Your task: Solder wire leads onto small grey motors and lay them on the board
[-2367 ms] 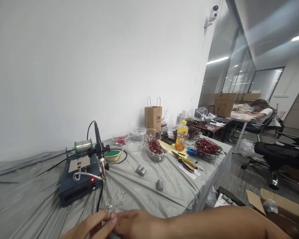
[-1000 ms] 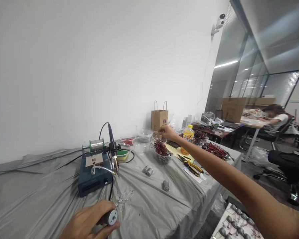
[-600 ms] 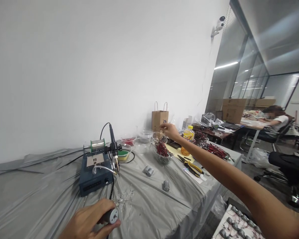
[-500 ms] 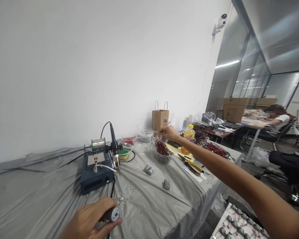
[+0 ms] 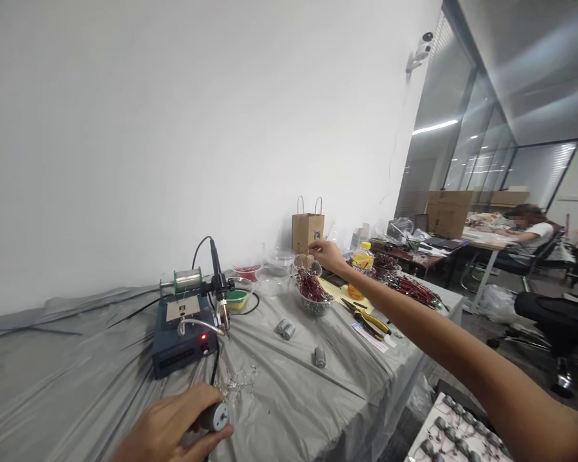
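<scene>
My left hand [image 5: 166, 423] grips a small grey cylindrical motor [image 5: 218, 416] at the table's front, its flat end turned to the right. Far across the table, my right hand [image 5: 328, 255] is closed in a pinch in front of the brown paper bag [image 5: 308, 230]; what the fingertips hold, if anything, is too small to name. Just below it stands a clear bowl [image 5: 314, 308] heaped with red and black wires [image 5: 309, 283]. Another clear bowl [image 5: 306, 262] is beside those fingertips. Loose grey motors [image 5: 285, 329] lie on the cloth, with a single motor [image 5: 319, 357] nearer.
A blue soldering station [image 5: 178, 356] with an upright iron [image 5: 218, 276] and a solder spool [image 5: 187, 281] stands left. Pliers [image 5: 366, 319], a yellow-capped bottle [image 5: 362, 260] and wire bundles [image 5: 414, 290] lie right. Below the edge is a tray of motors [image 5: 455, 430]. A person sits far right.
The view has shifted slightly. A red light now glows on the soldering station. My right hand keeps its pinch by the bag, and my left hand still holds the motor.
</scene>
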`<state>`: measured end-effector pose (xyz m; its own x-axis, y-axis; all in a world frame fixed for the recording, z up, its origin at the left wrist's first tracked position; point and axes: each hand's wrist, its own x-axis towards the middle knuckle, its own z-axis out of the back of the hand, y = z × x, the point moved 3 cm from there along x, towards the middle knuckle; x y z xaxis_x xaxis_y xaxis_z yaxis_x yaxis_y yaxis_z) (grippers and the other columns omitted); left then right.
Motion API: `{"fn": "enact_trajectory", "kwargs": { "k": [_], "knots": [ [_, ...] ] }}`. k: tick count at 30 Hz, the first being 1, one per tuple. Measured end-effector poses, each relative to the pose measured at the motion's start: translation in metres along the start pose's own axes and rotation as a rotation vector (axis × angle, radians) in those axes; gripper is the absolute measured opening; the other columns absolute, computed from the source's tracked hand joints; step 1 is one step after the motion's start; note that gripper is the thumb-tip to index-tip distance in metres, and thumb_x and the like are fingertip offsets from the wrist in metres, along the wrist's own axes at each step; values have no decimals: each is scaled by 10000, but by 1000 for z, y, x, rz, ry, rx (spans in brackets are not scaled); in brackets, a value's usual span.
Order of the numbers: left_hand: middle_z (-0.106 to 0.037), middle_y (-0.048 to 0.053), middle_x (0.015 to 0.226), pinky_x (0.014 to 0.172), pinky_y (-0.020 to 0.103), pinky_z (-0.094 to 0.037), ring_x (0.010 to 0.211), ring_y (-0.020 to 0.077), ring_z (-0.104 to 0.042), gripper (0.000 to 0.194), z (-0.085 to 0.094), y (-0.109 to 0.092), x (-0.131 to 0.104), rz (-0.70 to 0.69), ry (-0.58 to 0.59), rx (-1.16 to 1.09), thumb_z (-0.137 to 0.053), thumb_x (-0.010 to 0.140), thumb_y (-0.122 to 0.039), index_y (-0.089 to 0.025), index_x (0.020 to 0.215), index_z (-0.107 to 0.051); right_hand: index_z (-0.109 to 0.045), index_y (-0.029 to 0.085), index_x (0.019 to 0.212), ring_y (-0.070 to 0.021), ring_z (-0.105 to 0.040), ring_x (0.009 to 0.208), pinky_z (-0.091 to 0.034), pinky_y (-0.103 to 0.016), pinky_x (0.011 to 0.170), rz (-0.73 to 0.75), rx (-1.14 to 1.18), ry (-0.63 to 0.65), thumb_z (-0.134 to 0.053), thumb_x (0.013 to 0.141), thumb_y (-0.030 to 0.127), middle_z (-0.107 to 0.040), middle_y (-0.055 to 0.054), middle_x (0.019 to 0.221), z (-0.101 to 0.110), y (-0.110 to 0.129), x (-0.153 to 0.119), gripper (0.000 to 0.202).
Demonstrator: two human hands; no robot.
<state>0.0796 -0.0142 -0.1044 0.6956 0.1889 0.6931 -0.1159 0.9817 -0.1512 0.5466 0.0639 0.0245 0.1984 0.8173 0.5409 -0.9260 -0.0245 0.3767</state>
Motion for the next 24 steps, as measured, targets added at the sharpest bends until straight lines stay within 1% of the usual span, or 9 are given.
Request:
{"fn": "enact_trajectory", "kwargs": {
  "k": [3,8,9,11,14,16,19,22,24],
  "knots": [
    [-702,2,828,615,150,-537,625,116,-676,219,-2,1,-2,21,17,-6,-656,1000,-399,-210,1110,-639,-712,133,1073,-189,-688,939,-550,-392,909,-16,-18,30,-673,975,309,-729,-69,1036,-5,-2,-4,205],
    [-720,8,863,608,141,-538,647,117,-693,270,-5,4,-5,-29,-24,0,-674,987,-415,-210,1157,-631,-703,117,938,-193,-676,911,-553,-399,901,-93,24,94,-708,950,311,-703,-47,926,-12,-7,-12,194],
    [-722,8,862,603,141,-538,647,119,-696,273,-5,4,-5,-31,-30,3,-676,985,-418,-211,1156,-632,-701,116,948,-191,-675,905,-558,-392,889,-116,51,95,-710,949,310,-701,-49,928,-12,-8,-14,195],
    [-724,6,860,599,138,-538,643,119,-698,271,-5,5,-5,-27,-30,6,-679,982,-419,-213,1151,-635,-686,114,1056,-182,-679,898,-573,-366,848,-173,129,86,-690,966,309,-702,-65,991,-12,-10,-18,215],
    [-722,4,860,611,133,-542,642,115,-699,257,-5,4,-3,-38,-22,2,-674,986,-416,-214,1138,-634,-642,112,1181,-154,-687,838,-591,-312,748,-277,272,109,-600,1028,319,-698,-85,1051,-18,-13,-28,260],
    [-719,2,852,618,132,-544,642,114,-699,241,-6,4,-2,-43,-20,2,-667,990,-419,-216,1116,-635,-646,109,1160,-137,-681,777,-590,-284,690,-338,351,159,-582,1040,319,-702,-78,1017,-27,-13,-37,250],
    [-726,9,858,616,135,-546,662,124,-711,263,-6,3,-3,-45,-36,20,-661,989,-449,-219,1112,-635,-646,114,1171,-125,-671,731,-582,-262,650,-386,431,214,-637,1008,296,-707,-64,983,-41,-10,-49,245],
    [-740,29,896,611,137,-546,704,139,-729,310,-7,4,-5,-58,-58,42,-654,988,-479,-215,1147,-621,-628,121,1226,-114,-649,684,-556,-243,615,-392,468,207,-650,998,292,-700,-44,934,-47,-7,-53,286],
    [-738,31,893,609,136,-543,694,136,-725,311,-7,5,-4,-65,-58,46,-650,993,-471,-210,1158,-616,-633,119,1213,-105,-623,649,-529,-229,583,-381,468,197,-653,994,294,-685,-32,892,-46,-6,-52,281]
  ]
}}
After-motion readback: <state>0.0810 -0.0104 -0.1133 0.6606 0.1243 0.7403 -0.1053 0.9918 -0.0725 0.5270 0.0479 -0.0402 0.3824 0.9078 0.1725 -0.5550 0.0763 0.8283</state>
